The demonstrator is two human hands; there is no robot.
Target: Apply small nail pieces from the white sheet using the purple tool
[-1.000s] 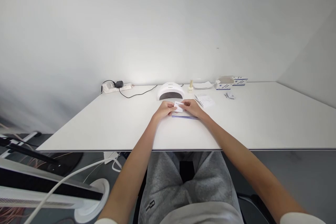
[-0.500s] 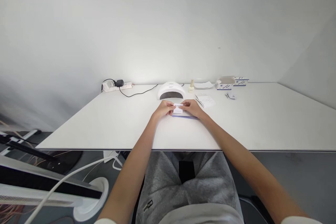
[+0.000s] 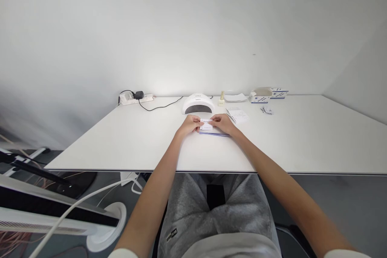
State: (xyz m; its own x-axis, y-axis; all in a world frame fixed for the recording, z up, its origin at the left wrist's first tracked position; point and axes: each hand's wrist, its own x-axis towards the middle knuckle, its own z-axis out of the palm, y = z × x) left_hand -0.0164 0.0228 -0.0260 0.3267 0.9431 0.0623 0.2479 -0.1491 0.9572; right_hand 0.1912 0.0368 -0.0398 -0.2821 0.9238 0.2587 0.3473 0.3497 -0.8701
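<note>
- One small white packet (image 3: 206, 125) is in hand, just above the tabletop (image 3: 121, 145), roughly midway between its front and back edges; dark print shows on its face.
- Two hands share it: the left hand (image 3: 190, 125) pinches its left side and the right hand (image 3: 222, 123) its upper right, each grip closed to a thin gap between thumb and fingers.
- It looks very light, thin and bendable, probably paper or foil; it would likely crease or tear under a hard pull, and a smooth face may slip a little. The side edges seem the best hold, using thumb and fingertip.
- One flat blue-edged piece (image 3: 215, 134) lies just below the packet, nearer the front edge; its layers cannot be counted.
- One white arched lamp (image 3: 198, 104) stands near the back edge, with one bottle (image 3: 221, 98) just to its right.
- Two boxes (image 3: 260, 96) sit along the back edge, towards the back right corner; several loose packets (image 3: 267, 110) overlap in front, too small to count.
- Two groups of paper: white sheets (image 3: 236, 98) by the back edge and printed sheets (image 3: 239, 116) nearer the right hand.
- One power strip (image 3: 146, 98) with one black adapter (image 3: 139, 94) lies at the back left corner.
</note>
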